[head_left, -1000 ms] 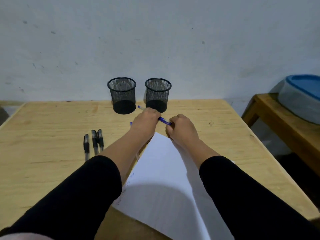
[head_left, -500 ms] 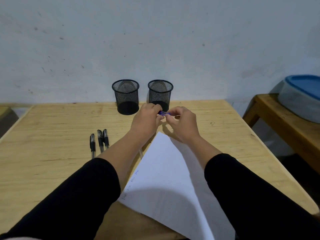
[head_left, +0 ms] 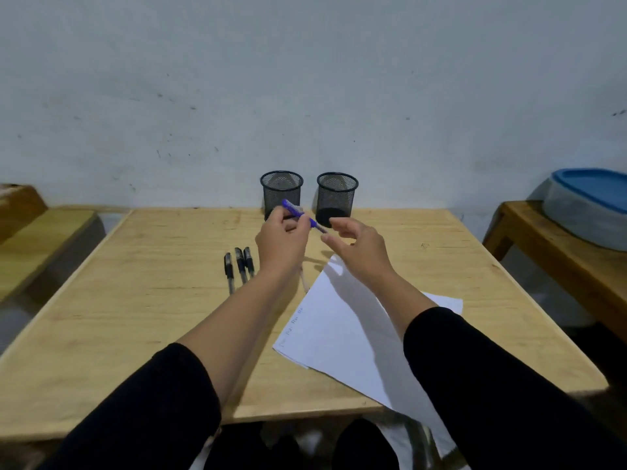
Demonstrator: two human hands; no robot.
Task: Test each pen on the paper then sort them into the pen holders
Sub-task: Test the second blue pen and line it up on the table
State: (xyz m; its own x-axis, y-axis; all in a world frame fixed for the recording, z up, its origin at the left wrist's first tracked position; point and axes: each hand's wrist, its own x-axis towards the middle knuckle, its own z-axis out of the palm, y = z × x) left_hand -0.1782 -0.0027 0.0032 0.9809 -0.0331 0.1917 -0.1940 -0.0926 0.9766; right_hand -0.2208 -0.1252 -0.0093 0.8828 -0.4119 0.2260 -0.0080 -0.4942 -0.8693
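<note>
One blue pen (head_left: 303,217) — capped, tilted, slim.

The right hand (head_left: 359,245) lets go of the blue pen (head_left: 303,217); the left hand (head_left: 283,244) alone now lifts it higher.

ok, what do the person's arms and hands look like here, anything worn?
Both arms wear black long sleeves, pushed up so the forearms are bare. Left hand and right hand are bare: no gloves, and no watch, rings or markings that I can make out.
</note>
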